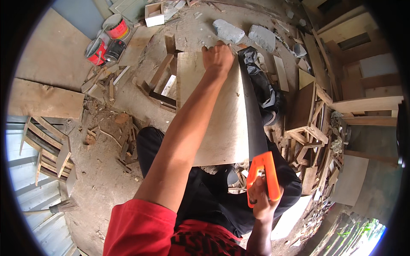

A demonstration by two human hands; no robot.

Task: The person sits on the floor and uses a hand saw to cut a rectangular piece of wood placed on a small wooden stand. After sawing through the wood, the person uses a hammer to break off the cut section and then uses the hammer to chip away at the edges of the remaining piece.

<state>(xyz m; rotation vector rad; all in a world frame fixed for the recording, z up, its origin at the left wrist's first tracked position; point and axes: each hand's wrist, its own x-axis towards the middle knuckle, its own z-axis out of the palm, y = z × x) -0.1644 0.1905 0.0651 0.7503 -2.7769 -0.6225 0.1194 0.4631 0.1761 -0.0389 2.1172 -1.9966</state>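
Observation:
A pale wooden board (209, 128) lies across in front of me, above my dark-trousered legs. At its far right corner, my left hand (218, 57) is closed with the fingers curled at the edge; the fingertips are hidden. My right hand (262, 204) is wrapped round the orange handle of a handsaw (255, 123), to the right of the board's near edge. The dark blade runs away from me along the board's right edge, its far end close to my left hand. Whether the teeth are in the wood cannot be seen.
A wooden frame (161, 70) stands beyond the board's left side. Grey concrete blocks (228, 31) lie at the far side, and a black plastic bag (265, 87) is right of the blade. Red paint cans (96, 52) stand far left. Scrap wood (309, 141) is piled at right.

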